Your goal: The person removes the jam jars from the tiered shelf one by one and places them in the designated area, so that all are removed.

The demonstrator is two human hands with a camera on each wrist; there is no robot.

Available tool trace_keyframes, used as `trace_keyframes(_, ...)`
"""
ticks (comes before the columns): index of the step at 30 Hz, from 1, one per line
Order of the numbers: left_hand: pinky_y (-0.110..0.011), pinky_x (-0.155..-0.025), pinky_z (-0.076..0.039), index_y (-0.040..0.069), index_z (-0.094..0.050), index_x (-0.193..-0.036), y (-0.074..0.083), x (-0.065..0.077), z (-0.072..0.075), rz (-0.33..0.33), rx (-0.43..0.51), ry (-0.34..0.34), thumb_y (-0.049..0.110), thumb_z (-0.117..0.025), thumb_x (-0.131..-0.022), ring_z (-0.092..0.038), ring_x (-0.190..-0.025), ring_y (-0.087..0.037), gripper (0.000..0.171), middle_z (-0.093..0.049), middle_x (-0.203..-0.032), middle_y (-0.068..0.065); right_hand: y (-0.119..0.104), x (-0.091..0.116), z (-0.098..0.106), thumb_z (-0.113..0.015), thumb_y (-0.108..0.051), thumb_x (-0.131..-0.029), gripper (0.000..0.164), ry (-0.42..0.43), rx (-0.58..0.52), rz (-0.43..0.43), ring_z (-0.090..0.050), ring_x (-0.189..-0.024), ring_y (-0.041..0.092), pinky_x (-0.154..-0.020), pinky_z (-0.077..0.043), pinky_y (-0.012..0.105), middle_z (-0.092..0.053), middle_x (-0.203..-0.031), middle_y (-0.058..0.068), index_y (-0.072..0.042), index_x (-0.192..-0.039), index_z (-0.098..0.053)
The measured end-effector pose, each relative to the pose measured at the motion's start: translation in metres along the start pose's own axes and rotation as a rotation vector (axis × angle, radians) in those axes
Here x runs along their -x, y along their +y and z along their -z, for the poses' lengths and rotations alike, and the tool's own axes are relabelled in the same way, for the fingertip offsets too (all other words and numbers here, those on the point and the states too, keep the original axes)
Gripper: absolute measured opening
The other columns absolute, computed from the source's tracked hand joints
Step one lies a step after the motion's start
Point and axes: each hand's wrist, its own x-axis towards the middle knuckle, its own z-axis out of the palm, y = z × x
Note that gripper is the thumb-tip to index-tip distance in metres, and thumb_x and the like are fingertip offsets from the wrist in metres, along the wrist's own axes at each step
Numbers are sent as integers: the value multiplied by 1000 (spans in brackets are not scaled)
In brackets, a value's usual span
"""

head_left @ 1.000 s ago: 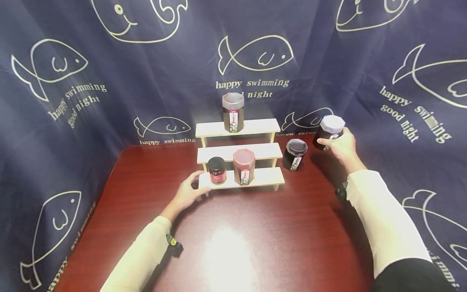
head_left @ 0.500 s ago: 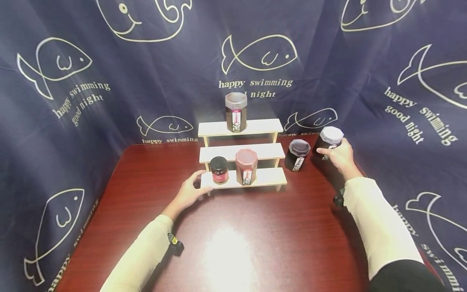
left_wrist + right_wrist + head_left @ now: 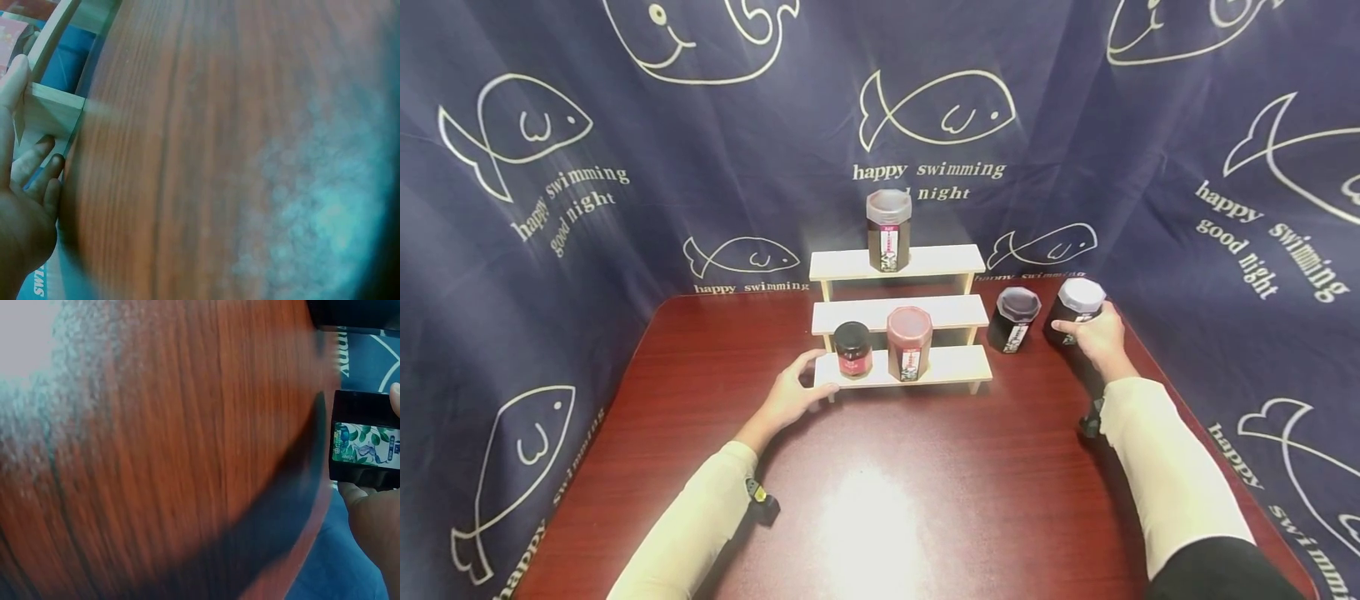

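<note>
Head view, white-lidded jar point(image 3: 1077, 305) clasped between right fingers point(image 3: 1063, 326), left fingers point(image 3: 806, 359) spread at stand point(image 3: 951, 363)

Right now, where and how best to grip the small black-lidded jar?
Probably around the small jar's round body, just below the black lid, from the front left: it stands upright, with the taller jar on its right and the middle tier behind.

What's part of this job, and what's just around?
Likely the job:
right hand, holding white-lidded jar
dark jar beside it
left hand, at tiered stand
pink-lidded jar
frosted-lidded jar
small black-lidded jar

Just around:
table
fish-print curtain
</note>
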Motion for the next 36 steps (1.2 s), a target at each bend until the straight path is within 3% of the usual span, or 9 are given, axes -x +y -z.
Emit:
trace_keyframes(3,-39,-54,-58,24,-54,-140,1,0,1,-5,-7,2,26,-88,-79,-67,-83,-24,69,-69,-116,-12,0,1,-2,-88,-20,-77,93,-8,15,-3,-46,-130,44,-113,-34,52,-51,-140,31,9,-148,-35)
trace_keyframes(11,-38,-51,-57,21,-53,-141,2,-1,-1,-8,22,-11,26,-88,-79,-68,-70,-21,71,-68,-117,-15,6,7,-4,-87,-22,-78,91,-5,26,-19,-45,-131,45,-112,-35,52,-50,-138,31,9,-147,-35)
trace_keyframes(18,-40,-53,-59,23,-53,-141,1,0,-1,17,71,-19,25,-87,-81,-69,-69,-24,69,-68,-117,-15,4,6,-6,-85,-25,-80,93,-23,41,-10,-44,-132,48,-111,-34,56,-48,-140,32,8,-148,-31)
trace_keyframes(27,-40,-54,-58,22,-52,-142,2,0,3,16,50,-13,25,-86,-82,-68,-71,-24,70,-67,-117,-16,3,4,-5,-83,-25,-82,94,-63,64,-6,-42,-134,49,-111,-34,57,-46,-143,32,6,-151,-27)
trace_keyframes(32,-40,-53,-58,23,-52,-142,1,-1,2,19,36,-19,27,-87,-81,-68,-65,-25,70,-68,-116,-15,6,5,-5,-84,-28,-82,97,-71,54,-1,-42,-134,48,-112,-34,57,-46,-143,32,5,-151,-26)
trace_keyframes(36,-39,-53,-58,22,-52,-142,0,-1,1,17,33,-19,27,-87,-81,-68,-65,-23,70,-68,-115,-15,7,8,-5,-87,-28,-80,109,-82,-33,42,-38,-138,44,-116,-29,53,-40,-150,29,-2,-157,-16)
